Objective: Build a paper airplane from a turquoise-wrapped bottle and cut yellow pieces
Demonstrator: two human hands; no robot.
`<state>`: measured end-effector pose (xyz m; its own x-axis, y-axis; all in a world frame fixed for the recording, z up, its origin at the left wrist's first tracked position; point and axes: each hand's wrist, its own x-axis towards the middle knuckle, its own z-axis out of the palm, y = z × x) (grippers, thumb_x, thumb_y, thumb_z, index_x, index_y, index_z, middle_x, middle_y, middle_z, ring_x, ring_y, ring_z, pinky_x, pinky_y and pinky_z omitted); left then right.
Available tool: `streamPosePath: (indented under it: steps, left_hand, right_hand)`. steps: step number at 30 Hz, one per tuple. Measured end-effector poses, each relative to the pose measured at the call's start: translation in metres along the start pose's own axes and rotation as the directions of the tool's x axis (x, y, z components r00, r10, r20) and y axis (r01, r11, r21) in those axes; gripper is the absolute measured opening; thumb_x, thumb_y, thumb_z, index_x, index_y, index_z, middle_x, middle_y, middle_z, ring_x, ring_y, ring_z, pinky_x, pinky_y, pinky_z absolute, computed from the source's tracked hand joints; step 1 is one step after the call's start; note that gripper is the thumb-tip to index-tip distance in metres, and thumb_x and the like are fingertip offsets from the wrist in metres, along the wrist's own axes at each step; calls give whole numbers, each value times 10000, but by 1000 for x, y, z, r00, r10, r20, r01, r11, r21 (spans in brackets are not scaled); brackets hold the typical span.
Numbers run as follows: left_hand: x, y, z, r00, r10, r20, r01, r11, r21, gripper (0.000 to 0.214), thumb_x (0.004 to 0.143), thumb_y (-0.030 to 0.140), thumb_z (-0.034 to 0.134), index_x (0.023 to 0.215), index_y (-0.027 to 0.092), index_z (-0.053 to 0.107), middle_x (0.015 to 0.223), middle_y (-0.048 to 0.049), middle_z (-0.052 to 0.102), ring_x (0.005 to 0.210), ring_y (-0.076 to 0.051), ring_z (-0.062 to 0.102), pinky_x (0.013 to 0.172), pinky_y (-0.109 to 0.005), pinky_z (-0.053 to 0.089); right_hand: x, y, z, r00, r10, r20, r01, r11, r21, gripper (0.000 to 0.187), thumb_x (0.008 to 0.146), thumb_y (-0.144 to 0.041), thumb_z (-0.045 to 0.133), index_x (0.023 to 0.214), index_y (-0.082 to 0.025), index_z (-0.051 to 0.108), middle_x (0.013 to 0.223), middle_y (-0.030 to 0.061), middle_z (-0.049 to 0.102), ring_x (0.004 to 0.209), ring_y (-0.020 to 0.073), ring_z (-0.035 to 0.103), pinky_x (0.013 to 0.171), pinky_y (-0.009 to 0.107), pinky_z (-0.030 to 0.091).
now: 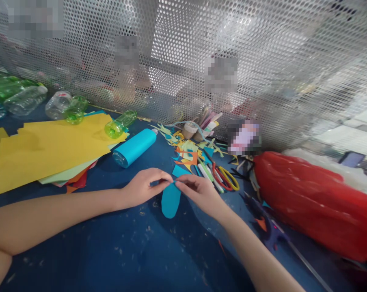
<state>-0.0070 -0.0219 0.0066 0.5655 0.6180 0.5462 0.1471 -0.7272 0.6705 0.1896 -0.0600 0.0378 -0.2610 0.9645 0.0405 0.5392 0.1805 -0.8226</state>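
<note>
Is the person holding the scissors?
No, the left hand and right hand pinch a blue cutout, and the scissors lie on the table.

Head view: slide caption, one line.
Left hand and right hand pinch a blue paper cutout by its far end, near a blue-wrapped bottle and paper scraps.

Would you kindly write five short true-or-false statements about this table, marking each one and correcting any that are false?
1. The fingers of the left hand and the right hand meet at the upper end of a blue cutout. True.
2. In the picture, the yellow paper lies to the left of the wrapped bottle. True.
3. The wrapped bottle stands upright. False: it lies on its side.
4. The red bag is at the picture's left edge. False: it is on the right side.
5. The blue cutout is round. False: it is a long shape with a rounded lower end.
</note>
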Motion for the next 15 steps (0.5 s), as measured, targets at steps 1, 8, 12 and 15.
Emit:
streamPosePath:
  steps: [1, 8, 12, 15]
  left_hand:
    - [0, 0, 0, 1000, -28, 5, 28, 999, -34, 121, 861, 207, 502, 946, 197, 588, 900, -17, 652, 825, -119, 600, 765, -237, 470]
    - [1, -1, 1, 982, -184, 52, 191, 951, -243, 163, 813, 256, 561, 955, 177, 556, 924, -33, 627, 825, -128, 603, 760, -242, 500]
    - [3, -1, 1, 981, -191, 37, 194, 954, -230, 125, 837, 245, 518, 921, 170, 572, 891, -30, 634, 822, -128, 604, 769, -247, 494]
    - [3, 0, 1, 984, -175, 35, 179, 963, -201, 118, 836, 234, 514, 908, 170, 581, 878, -25, 640, 804, -123, 606, 750, -237, 495]
  right_hand:
    - [0, 0, 1, 1000, 1, -1, -1, 1000, 1, 259, 821, -406, 544, 862, -181, 666, 721, 12, 650, 617, 129, 546, 557, 244, 442]
    - [1, 1, 2, 999, 20, -32, -20, 1000, 5, 246, 808, -396, 555, 818, -175, 665, 698, 10, 643, 599, 125, 532, 539, 241, 420]
    - [1, 1, 2, 999, 13, -39, -15, 999, -51, 253, 815, -400, 543, 809, -177, 662, 676, 7, 642, 589, 124, 535, 541, 243, 429]
    - [1, 3, 4, 999, 8, -50, -12, 998, -64, 248, 815, -397, 545, 841, -179, 659, 699, 16, 660, 610, 138, 569, 561, 257, 460]
